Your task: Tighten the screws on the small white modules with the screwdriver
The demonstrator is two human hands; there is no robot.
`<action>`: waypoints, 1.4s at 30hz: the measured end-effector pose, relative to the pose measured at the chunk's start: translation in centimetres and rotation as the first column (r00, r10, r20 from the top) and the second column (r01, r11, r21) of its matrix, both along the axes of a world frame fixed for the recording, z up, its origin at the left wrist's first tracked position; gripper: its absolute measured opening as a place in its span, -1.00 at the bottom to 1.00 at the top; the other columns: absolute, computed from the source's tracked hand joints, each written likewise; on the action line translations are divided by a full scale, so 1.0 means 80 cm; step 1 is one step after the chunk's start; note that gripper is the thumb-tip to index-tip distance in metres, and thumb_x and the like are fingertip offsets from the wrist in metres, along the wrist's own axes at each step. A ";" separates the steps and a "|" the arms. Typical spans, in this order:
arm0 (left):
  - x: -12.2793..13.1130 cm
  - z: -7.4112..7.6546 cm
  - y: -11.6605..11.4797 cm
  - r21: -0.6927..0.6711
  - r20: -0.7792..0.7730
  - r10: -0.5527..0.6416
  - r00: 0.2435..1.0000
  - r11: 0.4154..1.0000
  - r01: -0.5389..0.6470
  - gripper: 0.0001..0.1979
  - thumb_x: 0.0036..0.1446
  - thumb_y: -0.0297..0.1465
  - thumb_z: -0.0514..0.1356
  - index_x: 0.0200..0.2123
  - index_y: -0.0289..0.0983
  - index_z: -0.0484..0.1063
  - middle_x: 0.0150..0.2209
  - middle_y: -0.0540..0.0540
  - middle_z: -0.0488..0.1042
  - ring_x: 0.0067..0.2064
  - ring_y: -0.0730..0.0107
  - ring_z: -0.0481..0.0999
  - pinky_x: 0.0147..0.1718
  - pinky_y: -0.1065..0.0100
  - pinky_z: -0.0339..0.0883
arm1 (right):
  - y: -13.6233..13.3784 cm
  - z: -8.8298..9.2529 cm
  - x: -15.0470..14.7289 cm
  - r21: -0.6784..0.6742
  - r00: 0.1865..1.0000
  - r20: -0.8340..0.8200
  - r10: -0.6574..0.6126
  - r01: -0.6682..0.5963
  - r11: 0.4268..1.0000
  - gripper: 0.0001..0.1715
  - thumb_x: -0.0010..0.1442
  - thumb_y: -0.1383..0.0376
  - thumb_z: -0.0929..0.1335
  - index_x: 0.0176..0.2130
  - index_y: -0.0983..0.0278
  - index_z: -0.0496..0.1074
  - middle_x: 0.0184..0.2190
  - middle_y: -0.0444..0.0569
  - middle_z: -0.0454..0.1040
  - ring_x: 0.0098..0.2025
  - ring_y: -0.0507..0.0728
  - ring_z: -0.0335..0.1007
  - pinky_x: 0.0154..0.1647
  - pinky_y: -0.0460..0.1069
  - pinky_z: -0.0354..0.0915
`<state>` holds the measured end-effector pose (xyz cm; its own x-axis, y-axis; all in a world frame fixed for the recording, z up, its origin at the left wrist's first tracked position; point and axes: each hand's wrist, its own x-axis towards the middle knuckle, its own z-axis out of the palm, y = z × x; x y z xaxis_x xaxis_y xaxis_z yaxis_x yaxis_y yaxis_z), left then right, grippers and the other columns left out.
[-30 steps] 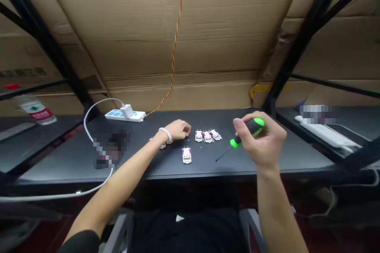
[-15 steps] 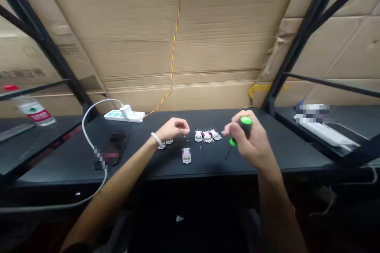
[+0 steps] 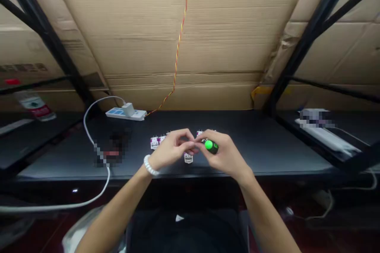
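Note:
My right hand (image 3: 225, 156) is closed round a screwdriver (image 3: 211, 147) with a green and black handle; its shaft is hidden. Beside it, my left hand (image 3: 168, 151), with a beaded bracelet (image 3: 151, 165) at the wrist, has its fingers pinched together. The fingertips of both hands meet over the desk, and anything between them is too small to make out. Just below them lies a small white and purple part (image 3: 188, 158). More such parts (image 3: 154, 142) lie left of my left hand, and others (image 3: 200, 133) are partly hidden behind my right hand.
A white power strip (image 3: 136, 115) with a plugged-in charger (image 3: 128, 109) stands at the back left of the black desk (image 3: 267, 150). Its white cable (image 3: 86, 126) loops down the left side. A blurred dark object (image 3: 114, 146) lies nearby. Black metal posts (image 3: 277, 87) flank the desk.
My right hand has moved left with the screwdriver to meet my left hand. The screwdriver's handle end now faces me. My left hand has shifted slightly right and down, uncovering parts on its left.

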<state>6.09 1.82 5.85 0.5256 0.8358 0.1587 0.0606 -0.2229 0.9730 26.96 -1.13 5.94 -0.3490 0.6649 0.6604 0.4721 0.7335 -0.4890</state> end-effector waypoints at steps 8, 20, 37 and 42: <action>-0.003 -0.013 0.009 -0.034 0.138 0.005 0.990 0.999 -0.001 -0.71 0.11 -0.20 0.52 -0.32 -0.29 0.59 -0.35 -0.08 0.67 -0.29 0.30 0.67 -0.19 0.30 0.56 | 0.003 -0.005 -0.004 0.019 0.999 0.020 0.031 -0.031 0.999 -0.85 0.36 0.40 0.44 -0.12 0.17 0.59 -0.21 -0.03 0.67 -0.19 0.14 0.61 -0.14 0.02 0.44; -0.005 -0.023 0.005 -0.177 0.283 0.128 0.950 0.981 -0.079 -0.68 -0.05 -0.24 0.62 -0.28 -0.30 0.72 -0.30 -0.14 0.73 -0.31 0.34 0.67 -0.22 0.35 0.55 | 0.000 -0.004 -0.010 0.019 0.998 -0.023 -0.058 0.058 0.998 -0.88 0.27 0.40 0.43 -0.21 0.17 0.50 -0.28 -0.06 0.68 -0.27 0.16 0.63 -0.19 0.03 0.46; 0.009 -0.022 -0.023 0.076 0.324 0.344 0.881 0.919 -0.387 -0.87 0.06 -0.29 0.51 -0.38 -0.22 0.70 -0.33 -0.10 0.73 -0.25 0.17 0.74 -0.16 0.20 0.68 | -0.013 -0.007 -0.027 0.229 0.980 -0.169 -0.110 0.147 0.962 -0.85 0.28 0.43 0.40 -0.21 0.17 0.43 -0.34 -0.06 0.61 -0.38 0.12 0.54 -0.33 0.00 0.41; 0.007 -0.024 -0.016 0.011 0.321 0.310 0.895 0.944 -0.331 -0.79 0.06 -0.24 0.52 -0.31 -0.23 0.69 -0.30 -0.10 0.72 -0.26 0.20 0.72 -0.18 0.24 0.66 | -0.009 -0.008 -0.025 0.228 0.984 -0.154 -0.085 0.119 0.966 -0.85 0.28 0.43 0.40 -0.19 0.17 0.45 -0.31 -0.04 0.64 -0.35 0.13 0.57 -0.28 0.01 0.44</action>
<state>6.61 0.54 3.94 0.1466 0.9332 0.3282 -0.1636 -0.3043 0.9384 24.93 -1.87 5.30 -0.1788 0.5120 0.8402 0.4883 0.7875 -0.3760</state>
